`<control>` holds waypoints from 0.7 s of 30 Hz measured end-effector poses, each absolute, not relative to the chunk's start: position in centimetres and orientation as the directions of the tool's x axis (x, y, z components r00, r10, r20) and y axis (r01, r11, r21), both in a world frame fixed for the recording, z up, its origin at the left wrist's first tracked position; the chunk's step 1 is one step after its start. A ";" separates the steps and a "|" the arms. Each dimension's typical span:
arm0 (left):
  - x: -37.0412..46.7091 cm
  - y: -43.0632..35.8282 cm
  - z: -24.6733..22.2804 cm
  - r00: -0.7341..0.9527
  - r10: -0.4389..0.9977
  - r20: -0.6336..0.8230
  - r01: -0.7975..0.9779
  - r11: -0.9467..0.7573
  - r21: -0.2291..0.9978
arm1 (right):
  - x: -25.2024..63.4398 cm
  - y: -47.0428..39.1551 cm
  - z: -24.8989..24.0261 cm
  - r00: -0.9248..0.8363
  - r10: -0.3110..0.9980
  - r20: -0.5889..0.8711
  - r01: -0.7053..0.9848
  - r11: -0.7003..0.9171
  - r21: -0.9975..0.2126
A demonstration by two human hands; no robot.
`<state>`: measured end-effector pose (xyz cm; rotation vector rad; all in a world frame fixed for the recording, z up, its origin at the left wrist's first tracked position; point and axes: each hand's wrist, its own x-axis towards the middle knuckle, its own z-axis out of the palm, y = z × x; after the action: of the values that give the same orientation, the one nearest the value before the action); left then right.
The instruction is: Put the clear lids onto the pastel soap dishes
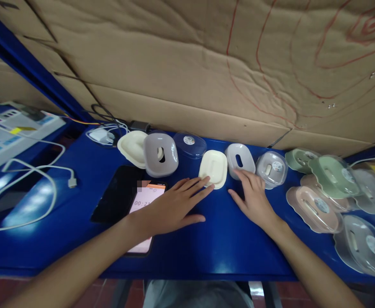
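My left hand point(183, 205) is palm down with its fingers apart, the fingertips resting on the near edge of a cream plastic piece point(213, 167). It reaches over a phone point(144, 247) that shows a timer. My right hand point(251, 196) has spread fingers, its index fingertip at the near rim of a grey container with an oval slot point(240, 159). Left of the cream piece stands a larger grey slotted part point(160, 171), overlapping another cream piece point(132, 145). Behind them lies a clear lid with a round sticker point(192, 147).
A clear-lidded grey box point(272, 169) is right of my right hand. Green point(335, 175), pink point(314, 209) and grey boxes point(361, 246) crowd the right side. A black slab point(117, 196) and white cable point(54, 196) lie left. Cardboard point(174, 64) walls the back.
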<state>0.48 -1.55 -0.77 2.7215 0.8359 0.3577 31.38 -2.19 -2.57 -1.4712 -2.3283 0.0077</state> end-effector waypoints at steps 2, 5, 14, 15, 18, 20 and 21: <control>0.5 -1.5 -0.6 0.785 0.596 0.166 0.531 -0.787 0.316 | 31.3 -2.4 -2.4 -0.350 0.883 0.312 0.886 0.420 -0.195; 0.5 -1.4 -0.2 0.759 0.627 0.174 0.577 -0.772 0.267 | 31.7 -2.4 -2.5 -0.303 0.888 0.347 0.912 0.376 -0.165; 0.3 -1.1 0.4 0.709 0.690 0.146 0.655 -0.720 0.229 | 32.5 -2.7 -2.2 -0.286 0.825 0.487 0.800 0.485 -0.352; 0.3 -1.1 0.5 0.696 0.699 0.164 0.663 -0.714 0.225 | 32.3 -3.0 -2.0 -0.320 0.816 0.482 0.777 0.517 -0.359; 0.4 -1.1 0.5 0.671 0.702 0.238 0.676 -0.711 0.193 | 31.3 -3.7 -1.9 -0.438 0.786 0.437 0.721 0.597 -0.351; 0.4 -1.0 0.4 0.677 0.687 0.267 0.665 -0.725 0.181 | 30.7 -4.0 -2.0 -0.523 0.755 0.396 0.677 0.650 -0.346; 0.4 -1.0 0.4 0.685 0.677 0.270 0.655 -0.734 0.179 | 30.4 -4.1 -2.0 -0.561 0.735 0.380 0.652 0.676 -0.343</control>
<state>0.39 -0.98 0.42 2.8207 1.1156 0.4935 30.43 -4.12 -1.99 -1.0720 -2.3922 0.2228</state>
